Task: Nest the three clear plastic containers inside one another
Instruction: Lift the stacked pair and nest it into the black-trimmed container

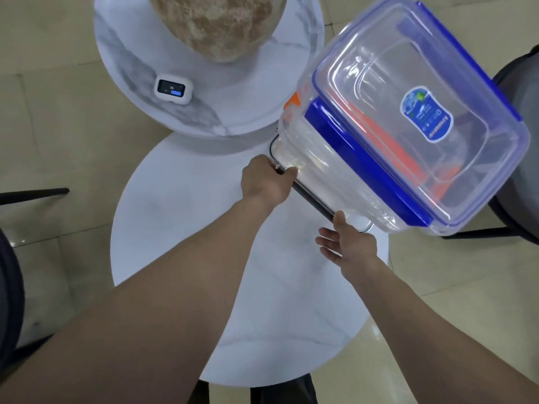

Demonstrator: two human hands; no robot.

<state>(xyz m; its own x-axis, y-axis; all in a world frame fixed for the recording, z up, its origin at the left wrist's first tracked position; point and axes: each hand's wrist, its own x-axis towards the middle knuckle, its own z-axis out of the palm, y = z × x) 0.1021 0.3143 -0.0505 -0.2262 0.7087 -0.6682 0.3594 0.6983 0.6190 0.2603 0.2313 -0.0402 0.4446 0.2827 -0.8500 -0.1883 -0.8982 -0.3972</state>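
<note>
A tall stack of clear plastic containers stands at the right edge of the round white table (180, 258). On top sits a large clear box with a blue-clipped lid (414, 112) and a blue label. An orange-clipped container (388, 147) shows through its wall. Lowest is a clear container with a dark rim (315, 199). My left hand (267, 182) grips that dark rim at its left corner. My right hand (350, 243) touches the rim's near corner with the thumb, fingers spread apart.
A higher marble-patterned round table (140, 71) stands beyond, carrying a small white device with a screen (173, 89) and a large beige stone-like ball (215, 24). Dark chairs (519, 182) flank the right and left sides. The floor is beige tile.
</note>
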